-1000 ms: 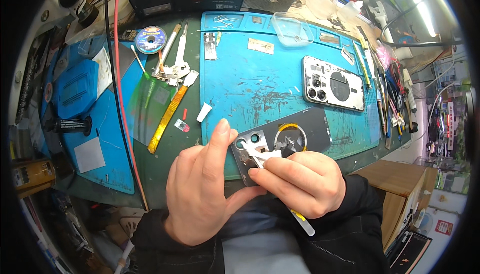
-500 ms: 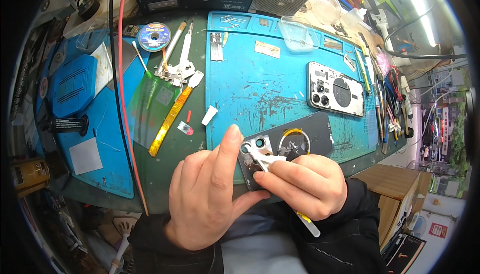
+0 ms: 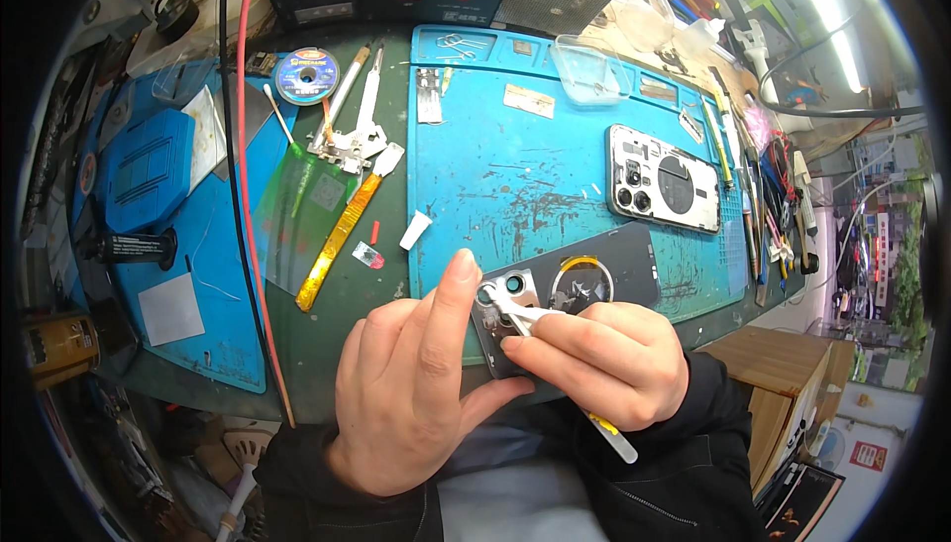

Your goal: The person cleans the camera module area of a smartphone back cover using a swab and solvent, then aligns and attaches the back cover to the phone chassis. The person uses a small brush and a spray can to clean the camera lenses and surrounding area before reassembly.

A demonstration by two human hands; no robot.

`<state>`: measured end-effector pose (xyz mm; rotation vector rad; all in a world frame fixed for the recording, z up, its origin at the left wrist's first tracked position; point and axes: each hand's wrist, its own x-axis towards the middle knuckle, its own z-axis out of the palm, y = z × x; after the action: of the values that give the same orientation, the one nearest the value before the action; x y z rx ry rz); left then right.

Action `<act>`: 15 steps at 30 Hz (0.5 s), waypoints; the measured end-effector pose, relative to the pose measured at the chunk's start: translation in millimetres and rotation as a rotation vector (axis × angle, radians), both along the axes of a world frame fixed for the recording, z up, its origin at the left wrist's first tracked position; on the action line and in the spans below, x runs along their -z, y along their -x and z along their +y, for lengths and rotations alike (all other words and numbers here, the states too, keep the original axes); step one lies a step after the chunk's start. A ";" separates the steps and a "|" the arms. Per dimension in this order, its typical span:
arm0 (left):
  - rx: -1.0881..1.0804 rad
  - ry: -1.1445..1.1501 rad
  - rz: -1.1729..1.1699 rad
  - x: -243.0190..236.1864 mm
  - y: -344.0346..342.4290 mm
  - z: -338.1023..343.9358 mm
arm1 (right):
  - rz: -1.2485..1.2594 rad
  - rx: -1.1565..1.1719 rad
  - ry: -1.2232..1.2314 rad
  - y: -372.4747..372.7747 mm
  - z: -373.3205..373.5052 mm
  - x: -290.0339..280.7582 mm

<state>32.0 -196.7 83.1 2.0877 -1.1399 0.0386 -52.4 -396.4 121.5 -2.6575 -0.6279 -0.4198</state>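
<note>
Dark, thin and stiff, the phone back panel [image 3: 594, 279] felt light and breakable; my left hand [image 3: 416, 383] pinched its edge while my right hand [image 3: 604, 359] gripped tweezers [image 3: 515, 312] at its camera corner.

Cluttered workbench [image 3: 327, 339], bright window [image 3: 892, 255]
</note>
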 end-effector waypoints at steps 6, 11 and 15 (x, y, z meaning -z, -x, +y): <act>0.000 -0.001 -0.003 -1.0 -0.3 1.7 | -0.010 -0.015 -0.030 0.1 -1.5 2.6; -0.014 0.054 -0.007 2.9 0.7 -1.3 | -0.026 -0.017 -0.039 2.0 1.3 2.9; -0.020 0.073 0.002 3.8 1.5 -1.7 | -0.016 0.010 -0.038 1.9 -2.1 3.3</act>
<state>30.5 -198.4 79.3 2.0345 -1.1002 0.0866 -54.4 -398.5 118.2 -2.6244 -0.6059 -0.4515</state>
